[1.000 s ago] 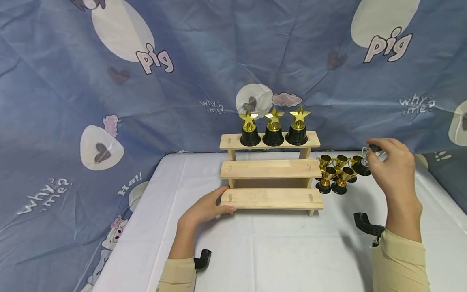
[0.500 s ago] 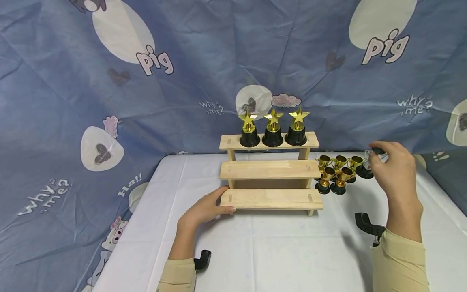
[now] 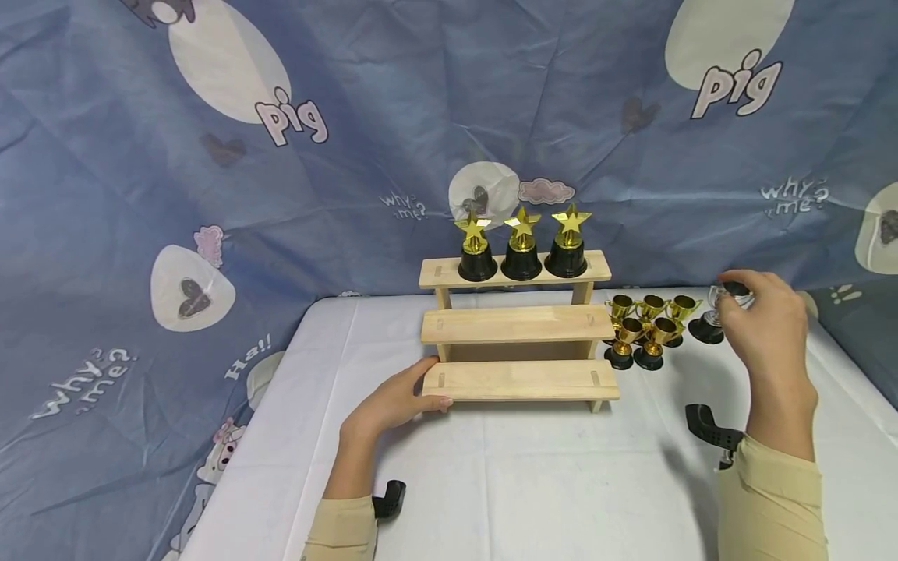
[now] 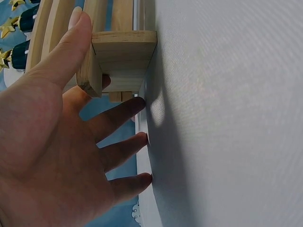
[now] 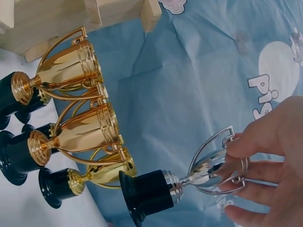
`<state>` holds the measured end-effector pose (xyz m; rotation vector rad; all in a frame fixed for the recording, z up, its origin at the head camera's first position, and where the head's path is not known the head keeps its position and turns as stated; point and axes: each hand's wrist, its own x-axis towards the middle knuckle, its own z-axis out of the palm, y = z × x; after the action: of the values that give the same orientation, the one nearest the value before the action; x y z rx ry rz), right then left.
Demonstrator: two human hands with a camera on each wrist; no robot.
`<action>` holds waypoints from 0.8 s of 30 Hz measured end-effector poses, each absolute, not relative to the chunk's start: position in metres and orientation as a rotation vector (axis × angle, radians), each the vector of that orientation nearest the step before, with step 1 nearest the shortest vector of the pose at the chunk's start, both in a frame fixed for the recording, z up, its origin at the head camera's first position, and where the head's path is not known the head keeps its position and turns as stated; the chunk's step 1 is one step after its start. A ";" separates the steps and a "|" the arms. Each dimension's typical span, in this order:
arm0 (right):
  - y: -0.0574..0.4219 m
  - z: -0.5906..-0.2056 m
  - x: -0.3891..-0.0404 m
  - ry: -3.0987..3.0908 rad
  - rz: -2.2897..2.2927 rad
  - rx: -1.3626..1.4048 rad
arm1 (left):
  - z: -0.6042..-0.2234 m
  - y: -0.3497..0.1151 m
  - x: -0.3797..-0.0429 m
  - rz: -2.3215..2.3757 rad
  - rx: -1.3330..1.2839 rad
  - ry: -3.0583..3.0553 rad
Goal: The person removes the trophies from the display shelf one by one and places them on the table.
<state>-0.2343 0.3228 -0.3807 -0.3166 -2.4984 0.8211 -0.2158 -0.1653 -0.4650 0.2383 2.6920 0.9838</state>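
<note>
At middle right, the right hand [image 3: 772, 323] pinched a silver trophy cup [image 5: 173, 186]; placing it seemingly called for levelling; the left hand [image 3: 389, 401] pinched a tiered wooden shelf [image 3: 517, 325].

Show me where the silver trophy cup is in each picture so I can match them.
Head: silver trophy cup, at right, beside the gold trophy cups, in the right hand.
Left wrist: not in it.
Right wrist: lower middle, base leftward.
Shared landmark: three-tier wooden shelf, centre in the head view, top left in both wrist views.
</note>
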 end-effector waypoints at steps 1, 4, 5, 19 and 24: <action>0.323 -0.381 -0.235 -2.512 0.821 -0.314 | -0.465 -0.165 -0.216 0.983 0.237 2.693; 0.325 -0.383 -0.238 -2.588 0.813 -0.294 | -0.465 -0.165 -0.216 0.978 0.237 2.697; 0.325 -0.385 -0.239 -2.619 0.810 -0.279 | -0.466 -0.165 -0.216 0.977 0.239 2.696; 0.332 -0.411 -0.251 -2.857 0.738 -0.047 | -0.466 -0.166 -0.216 0.992 0.248 2.696; 0.334 -0.416 -0.253 -2.867 0.726 -0.015 | -0.464 -0.166 -0.215 0.986 0.245 2.701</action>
<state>-0.2528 0.3336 -0.4165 -0.0153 -2.8668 0.7257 -0.2153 -0.1655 -0.4643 0.2450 2.7005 0.9860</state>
